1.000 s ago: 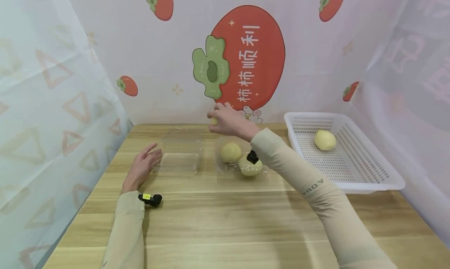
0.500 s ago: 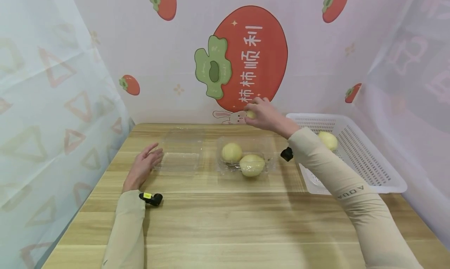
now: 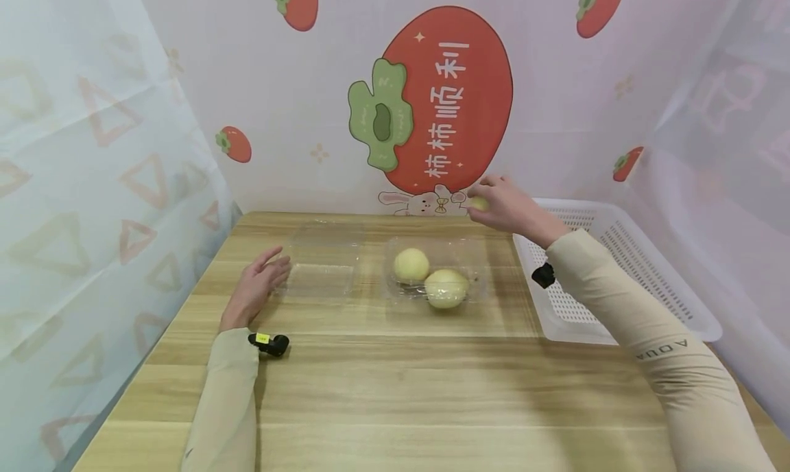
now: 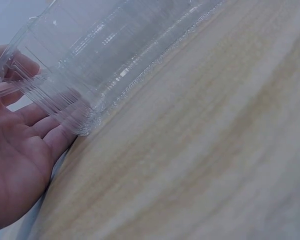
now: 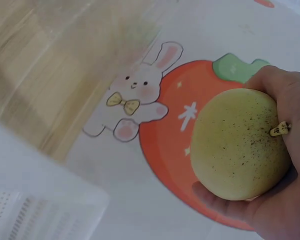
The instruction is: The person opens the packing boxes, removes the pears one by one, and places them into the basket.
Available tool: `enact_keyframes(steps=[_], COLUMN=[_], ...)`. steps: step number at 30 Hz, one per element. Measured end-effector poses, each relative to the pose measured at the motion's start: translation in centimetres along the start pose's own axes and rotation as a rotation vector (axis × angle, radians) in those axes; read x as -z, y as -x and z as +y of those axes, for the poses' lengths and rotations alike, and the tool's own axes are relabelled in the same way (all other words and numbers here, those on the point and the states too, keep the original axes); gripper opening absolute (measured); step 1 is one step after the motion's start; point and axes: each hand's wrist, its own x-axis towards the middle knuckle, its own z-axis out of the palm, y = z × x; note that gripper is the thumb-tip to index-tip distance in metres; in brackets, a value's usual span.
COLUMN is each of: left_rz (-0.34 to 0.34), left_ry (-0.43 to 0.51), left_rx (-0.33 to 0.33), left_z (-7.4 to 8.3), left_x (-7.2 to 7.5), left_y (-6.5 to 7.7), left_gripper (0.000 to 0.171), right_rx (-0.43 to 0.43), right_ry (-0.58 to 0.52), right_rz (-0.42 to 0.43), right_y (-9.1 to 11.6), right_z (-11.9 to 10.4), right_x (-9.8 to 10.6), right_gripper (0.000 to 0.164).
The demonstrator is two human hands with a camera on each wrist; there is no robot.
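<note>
My right hand grips a yellow pear in the air, left of the white basket's far corner. Its stem and brown specks show in the right wrist view. Two more pears sit in a clear plastic clamshell box in the middle of the table. A second clear box, with no fruit in it, stands to the left of that one. My left hand rests against its left side. Through the plastic, the left wrist view shows its fingers extended and loosely bent.
The white perforated basket stands at the table's right side, partly hidden by my right forearm. Behind the wooden table hangs a cloth printed with persimmons and a rabbit. More cloth hangs at both sides.
My right hand has moved right with the pear, from behind the filled box to beside the basket. The forearm now hides the pear seen in the basket. My left hand stays in place.
</note>
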Motion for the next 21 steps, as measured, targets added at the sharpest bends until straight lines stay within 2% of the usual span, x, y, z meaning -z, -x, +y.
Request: enact_keyframes(steps=[9, 14, 21], left_rz=[-0.014, -0.005, -0.003], left_ry=[0.036, 0.005, 0.013], left_rx=[0.022, 0.004, -0.004], left_z=[1.1, -0.1, -0.1], left_x=[-0.4, 0.0, 0.0], left_y=[0.5, -0.2, -0.2], left_gripper=[0.058, 0.056, 0.055], right_rx=[-0.067, -0.071, -0.061], right_ry=[-0.013, -0.015, -0.024], right_rz=[-0.025, -0.014, 0.007], right_y=[1.7, 2.7, 4.0], right_z=[3.6, 5.9, 8.9], right_x=[0.5, 0.1, -0.8], right_gripper=[0.036, 0.034, 0.035])
